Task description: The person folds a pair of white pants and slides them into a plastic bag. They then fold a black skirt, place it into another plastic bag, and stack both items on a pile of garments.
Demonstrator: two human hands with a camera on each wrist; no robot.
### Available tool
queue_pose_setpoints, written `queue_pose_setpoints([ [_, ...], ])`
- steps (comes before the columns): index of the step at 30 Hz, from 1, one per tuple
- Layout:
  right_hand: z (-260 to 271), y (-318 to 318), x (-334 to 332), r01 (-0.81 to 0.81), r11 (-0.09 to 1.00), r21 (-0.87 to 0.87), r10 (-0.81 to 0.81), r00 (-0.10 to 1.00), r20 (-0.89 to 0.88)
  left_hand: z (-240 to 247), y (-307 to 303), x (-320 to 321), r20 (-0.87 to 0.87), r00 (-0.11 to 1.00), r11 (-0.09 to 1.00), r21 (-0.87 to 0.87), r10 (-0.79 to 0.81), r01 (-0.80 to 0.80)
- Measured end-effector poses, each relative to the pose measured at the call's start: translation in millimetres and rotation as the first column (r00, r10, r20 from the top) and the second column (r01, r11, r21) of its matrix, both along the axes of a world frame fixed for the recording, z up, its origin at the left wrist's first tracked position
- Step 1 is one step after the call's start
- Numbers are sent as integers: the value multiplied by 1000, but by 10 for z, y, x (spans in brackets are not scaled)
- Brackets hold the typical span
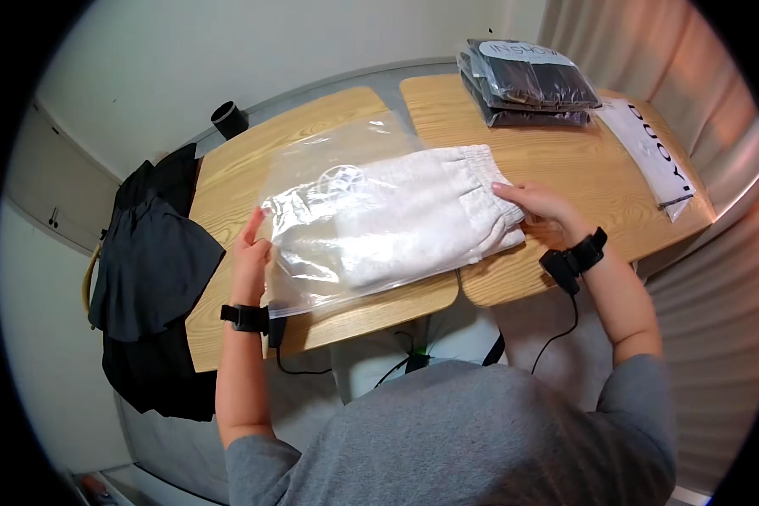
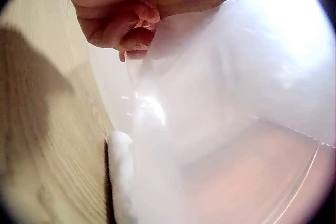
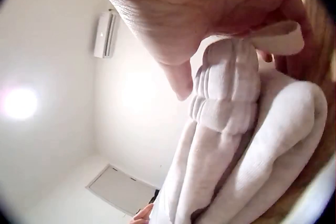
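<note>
A folded white garment [image 1: 447, 202] with a gathered waistband lies partly inside a clear plastic bag [image 1: 312, 244], its waistband end outside. The left hand [image 1: 251, 257] pinches the bag's left edge; in the left wrist view its fingers [image 2: 134, 32] are curled on the film. At the waistband, the right hand [image 1: 544, 205] grips the garment, thumb on top and fingers beneath. The right wrist view shows this hand [image 3: 210, 19] around the gathered waistband [image 3: 228, 82], with the other fingers partly hidden behind the cloth.
Stacked dark garments in clear bags [image 1: 535, 80] sit at the back right, beside a white lettered package [image 1: 649, 156]. Dark clothes [image 1: 152, 261] hang at the left of the wooden table [image 1: 228, 177]. A black bin [image 1: 229, 121] stands behind. A gap separates the two tabletops.
</note>
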State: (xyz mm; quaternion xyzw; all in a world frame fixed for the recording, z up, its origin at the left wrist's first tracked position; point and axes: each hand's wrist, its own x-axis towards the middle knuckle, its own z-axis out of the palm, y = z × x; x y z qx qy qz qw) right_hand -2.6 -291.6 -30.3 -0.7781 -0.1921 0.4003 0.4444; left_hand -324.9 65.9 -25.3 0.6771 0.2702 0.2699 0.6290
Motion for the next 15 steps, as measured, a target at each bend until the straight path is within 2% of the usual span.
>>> queue_pose_setpoints([
  [1, 91, 59, -86, 5, 1000, -23, -7, 997, -75, -16, 59, -68, -4, 1000, 1000, -16, 27, -27],
  [3, 149, 135, -173, 52, 997, 64, -34, 963, -266, -49, 137, -184, -22, 999, 999, 1, 34, -34],
  [4, 238, 164, -253, 48, 997, 65, -29, 963, -267, -70, 154, -235, -18, 998, 998, -18, 64, -64],
  [6, 419, 213, -399, 80, 996, 38, -59, 917, -396, -141, 195, -332, -11, 994, 993, -43, 107, -107],
  [7, 104, 193, -207, 88, 982, 168, 7, 869, -494, -158, 195, -357, -10, 993, 992, -43, 117, -118],
  [10, 229, 64, -366, 138, 961, 240, -8, 880, -475, -176, 156, -413, -45, 993, 990, -85, 108, -111],
  [11, 247, -26, -409, 119, 931, 344, 35, 912, -409, -177, 135, -424, -44, 992, 989, -90, 116, -119],
  [13, 284, -328, -311, 236, 926, 295, -93, 899, -427, -200, 94, -438, -75, 993, 991, -92, 87, -94],
  [15, 339, -880, -117, 375, 848, 374, -262, 911, -318, -232, 67, -422, -89, 992, 988, -119, 85, -95],
])
